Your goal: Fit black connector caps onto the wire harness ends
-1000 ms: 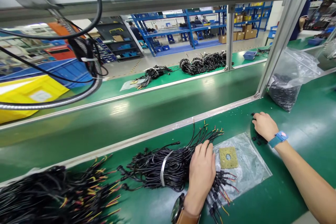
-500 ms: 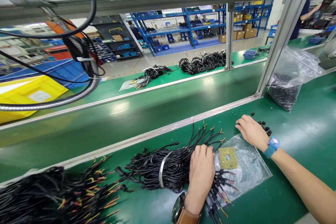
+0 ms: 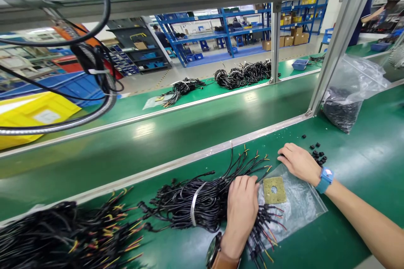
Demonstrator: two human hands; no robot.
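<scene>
My left hand (image 3: 241,208) lies palm down on a bundle of black cables (image 3: 192,201) tied with a white band, fingers flat and together. Under its wrist spreads a smaller fan of connector leads (image 3: 265,227) with red and yellow wire ends. My right hand (image 3: 298,162), with a blue wristband, rests knuckles up at the top corner of a clear plastic bag (image 3: 299,204); its fingertips curl under, and I cannot see anything in them. A yellow square sponge with a hole (image 3: 274,189) lies on the bag. Small black parts (image 3: 318,155) sit just behind the right hand.
A big heap of black cables (image 3: 63,237) fills the near left. A plastic bag of black parts (image 3: 342,109) stands by the aluminium post (image 3: 334,46). A green conveyor belt (image 3: 176,130) runs past; more cable bundles (image 3: 243,75) lie beyond. Hoses (image 3: 94,67) hang at upper left.
My right hand has drawn back left from the small black parts to the bag's top corner. My left hand has stayed on the cable bundle.
</scene>
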